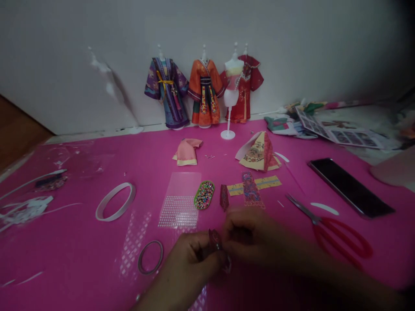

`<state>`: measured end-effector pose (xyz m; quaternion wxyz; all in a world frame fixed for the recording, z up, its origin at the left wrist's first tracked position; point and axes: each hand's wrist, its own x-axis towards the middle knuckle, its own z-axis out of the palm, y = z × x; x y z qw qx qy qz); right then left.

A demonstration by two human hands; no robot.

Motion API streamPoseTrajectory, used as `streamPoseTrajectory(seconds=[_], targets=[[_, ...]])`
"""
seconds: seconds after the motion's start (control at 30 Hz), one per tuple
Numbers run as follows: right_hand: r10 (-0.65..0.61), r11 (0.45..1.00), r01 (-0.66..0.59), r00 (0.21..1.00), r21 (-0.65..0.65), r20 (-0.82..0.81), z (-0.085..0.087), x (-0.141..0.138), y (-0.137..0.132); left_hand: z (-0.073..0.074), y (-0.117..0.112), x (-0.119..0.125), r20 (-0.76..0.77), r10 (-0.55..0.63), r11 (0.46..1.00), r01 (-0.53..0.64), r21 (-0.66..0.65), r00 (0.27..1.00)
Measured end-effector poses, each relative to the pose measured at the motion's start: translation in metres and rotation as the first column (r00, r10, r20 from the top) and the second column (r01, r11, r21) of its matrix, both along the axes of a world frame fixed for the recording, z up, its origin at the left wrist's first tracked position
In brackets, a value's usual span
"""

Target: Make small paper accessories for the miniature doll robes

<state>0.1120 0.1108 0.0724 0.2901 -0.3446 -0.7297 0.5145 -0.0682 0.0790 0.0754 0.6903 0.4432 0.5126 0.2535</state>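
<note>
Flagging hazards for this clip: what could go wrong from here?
1. The small dark red folded paper piece, pinched between the left hand and right hand, might crease or tear.
2. The red-handled scissors lie open beside the right forearm; a sweep could catch the blades.

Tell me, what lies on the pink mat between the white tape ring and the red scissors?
In the head view, between the white tape ring and the red scissors lie a clear rhinestone sheet, an oval bead tray and patterned paper pieces.

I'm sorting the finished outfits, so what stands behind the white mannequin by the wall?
Behind the white mannequin stands a red robe on its own stand; its sleeve and right side show. The mannequin covers the robe's left part.
</note>
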Motion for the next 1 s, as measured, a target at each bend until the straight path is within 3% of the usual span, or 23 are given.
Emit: streamPoseTrajectory(seconds=[0.37, 0.6, 1.0], targets=[[0.004, 0.997, -0.004, 1.000, -0.077, 0.004, -0.0014, 0.0004, 0.0013, -0.0016, -0.0002, 0.0005, -0.013, 0.019, 1.000, -0.019, 0.015, 1.000], [-0.043, 0.976, 0.041, 0.999, -0.214, -0.009, 0.0003, 0.0035, 0.0042, 0.0022, 0.0020, 0.0012, -0.018, 0.045, 0.998, -0.046, -0.031, 0.999], [0.019, 0.871, -0.053, 0.997, -0.488, -0.073, -0.0058, 0.0003, 0.0033, 0.0050, 0.0018, 0.0032, -0.032, 0.040, 0.999, -0.041, -0.029, 0.999]])
